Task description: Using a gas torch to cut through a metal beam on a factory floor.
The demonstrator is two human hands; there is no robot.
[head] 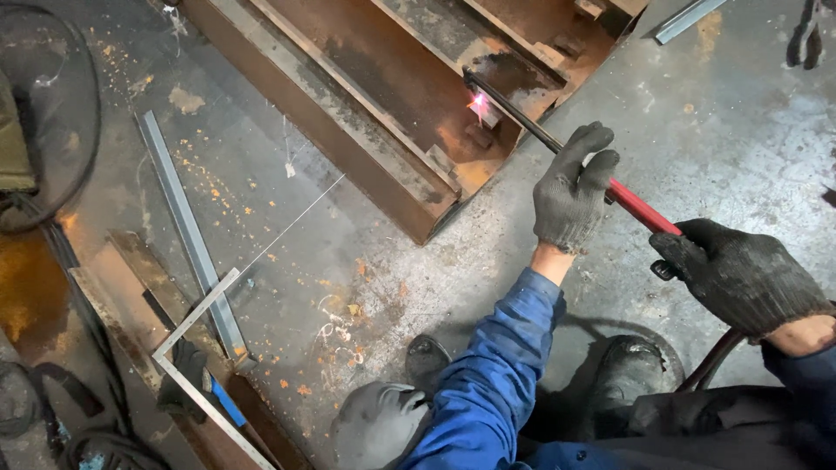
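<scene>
My left hand [570,196] curls loosely around the torch [557,144] mid-shaft, and my right hand [740,274] is clenched on its red handle at four o'clock. Its glowing tip touches the rusty steel beam [392,96] at twelve o'clock, whose open trough holds small metal blocks [479,135].

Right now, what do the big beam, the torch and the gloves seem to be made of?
Beam: probably steel; brown rust, sharp flanges.
Torch: seemingly metal tube, dark at the flame end, red-coated near the hands.
Gloves on left hand and right hand: apparently knitted fabric, dark and soiled.
</scene>
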